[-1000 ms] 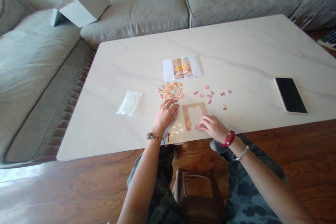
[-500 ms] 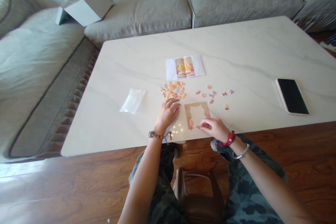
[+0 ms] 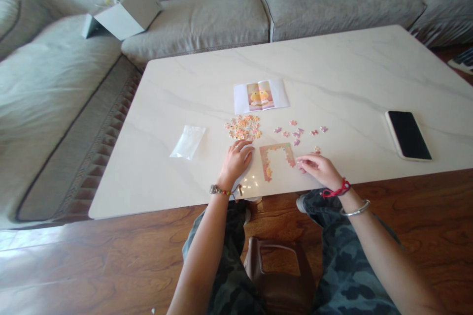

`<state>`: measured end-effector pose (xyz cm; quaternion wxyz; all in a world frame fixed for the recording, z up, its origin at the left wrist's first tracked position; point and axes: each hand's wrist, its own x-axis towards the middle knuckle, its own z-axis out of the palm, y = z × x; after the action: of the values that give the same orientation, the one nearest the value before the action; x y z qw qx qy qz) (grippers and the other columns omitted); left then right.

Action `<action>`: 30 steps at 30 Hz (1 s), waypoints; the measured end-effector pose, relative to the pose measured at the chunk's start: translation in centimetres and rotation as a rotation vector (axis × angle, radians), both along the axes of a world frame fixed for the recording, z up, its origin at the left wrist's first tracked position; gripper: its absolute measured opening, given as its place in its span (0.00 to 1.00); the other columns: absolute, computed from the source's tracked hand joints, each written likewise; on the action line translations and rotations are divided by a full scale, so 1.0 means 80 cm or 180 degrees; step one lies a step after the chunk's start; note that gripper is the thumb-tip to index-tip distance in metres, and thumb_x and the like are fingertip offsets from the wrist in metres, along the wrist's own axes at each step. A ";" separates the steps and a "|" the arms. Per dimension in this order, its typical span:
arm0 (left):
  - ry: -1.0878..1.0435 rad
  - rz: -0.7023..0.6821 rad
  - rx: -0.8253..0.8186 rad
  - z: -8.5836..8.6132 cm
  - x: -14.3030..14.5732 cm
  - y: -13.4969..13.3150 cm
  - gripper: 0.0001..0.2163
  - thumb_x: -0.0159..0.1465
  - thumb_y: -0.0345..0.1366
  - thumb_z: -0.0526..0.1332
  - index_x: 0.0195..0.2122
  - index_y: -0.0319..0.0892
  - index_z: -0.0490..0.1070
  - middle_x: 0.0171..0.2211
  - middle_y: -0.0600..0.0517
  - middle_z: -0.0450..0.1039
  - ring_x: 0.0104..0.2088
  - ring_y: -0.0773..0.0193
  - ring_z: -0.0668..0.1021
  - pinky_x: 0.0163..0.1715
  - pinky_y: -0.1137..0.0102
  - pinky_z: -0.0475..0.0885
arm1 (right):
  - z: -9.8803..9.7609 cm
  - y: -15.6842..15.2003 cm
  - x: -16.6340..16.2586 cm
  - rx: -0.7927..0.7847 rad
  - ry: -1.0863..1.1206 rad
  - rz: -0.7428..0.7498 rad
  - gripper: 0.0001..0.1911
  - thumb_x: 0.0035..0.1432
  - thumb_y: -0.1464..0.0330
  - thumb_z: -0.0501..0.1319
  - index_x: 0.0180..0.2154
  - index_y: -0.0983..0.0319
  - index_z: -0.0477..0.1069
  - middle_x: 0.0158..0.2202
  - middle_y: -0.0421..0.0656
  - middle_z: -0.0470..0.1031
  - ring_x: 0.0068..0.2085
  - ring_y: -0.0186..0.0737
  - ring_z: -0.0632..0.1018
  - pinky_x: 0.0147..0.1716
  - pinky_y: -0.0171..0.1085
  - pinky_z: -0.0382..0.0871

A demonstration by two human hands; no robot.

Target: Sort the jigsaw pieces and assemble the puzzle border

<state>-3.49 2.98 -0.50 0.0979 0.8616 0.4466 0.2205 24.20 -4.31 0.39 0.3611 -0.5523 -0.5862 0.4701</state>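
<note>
My left hand (image 3: 238, 159) rests on the white marble table (image 3: 343, 69), fingers loosely spread, just left of a partly built jigsaw border (image 3: 276, 149). The border's bottom edge is absent. Just right of the border's lower corner, my right hand (image 3: 320, 169) has its fingertips pinched on a few pinkish puzzle pieces. A heap of orange and pink pieces (image 3: 243, 127) lies beyond my left hand. Several loose purple pieces (image 3: 296, 133) lie beyond the border. The reference picture sheet (image 3: 260, 95) lies further back.
An empty clear plastic bag (image 3: 188, 141) lies left of the heap. A black phone (image 3: 408, 134) lies at the table's right. A grey sofa (image 3: 207, 15) wraps the far and left sides, with a white box (image 3: 125, 10) on it. A brown stool (image 3: 277, 275) stands between my knees.
My right hand moved from the border's bottom edge to the right, and the bottom strip of pieces is gone from the border. My left hand stayed put.
</note>
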 end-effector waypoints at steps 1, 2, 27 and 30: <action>0.0008 -0.0001 -0.0004 0.000 0.000 0.000 0.09 0.62 0.31 0.51 0.40 0.44 0.69 0.47 0.49 0.67 0.51 0.59 0.65 0.48 0.60 0.63 | -0.001 0.000 -0.001 -0.0014 0.0039 -0.0032 0.13 0.51 0.64 0.56 0.39 0.62 0.70 0.34 0.44 0.73 0.34 0.38 0.76 0.32 0.36 0.74; 0.0012 0.0003 -0.0006 -0.001 0.001 0.000 0.09 0.62 0.31 0.51 0.40 0.44 0.69 0.47 0.49 0.67 0.51 0.59 0.65 0.48 0.60 0.63 | -0.001 0.000 -0.003 -0.0018 0.0040 -0.0061 0.14 0.50 0.65 0.57 0.40 0.62 0.69 0.33 0.43 0.73 0.34 0.38 0.77 0.32 0.36 0.74; 0.0033 0.0009 -0.0030 0.003 0.005 0.000 0.09 0.62 0.32 0.51 0.40 0.44 0.69 0.46 0.48 0.68 0.50 0.59 0.66 0.48 0.61 0.64 | -0.001 0.013 0.050 0.0283 -0.0473 -0.1398 0.14 0.46 0.60 0.61 0.30 0.64 0.72 0.31 0.46 0.76 0.30 0.40 0.77 0.34 0.40 0.72; 0.0049 -0.0017 -0.0038 0.004 0.005 0.001 0.10 0.62 0.32 0.50 0.39 0.44 0.69 0.47 0.49 0.68 0.50 0.59 0.67 0.48 0.61 0.64 | -0.004 0.017 0.072 0.0477 -0.0897 -0.1733 0.14 0.45 0.59 0.61 0.29 0.64 0.73 0.34 0.48 0.75 0.28 0.39 0.76 0.34 0.41 0.72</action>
<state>-3.05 3.05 -0.18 0.1002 0.8638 0.4464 0.2109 29.99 -2.95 0.03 0.4286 -0.7205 -0.4940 0.2305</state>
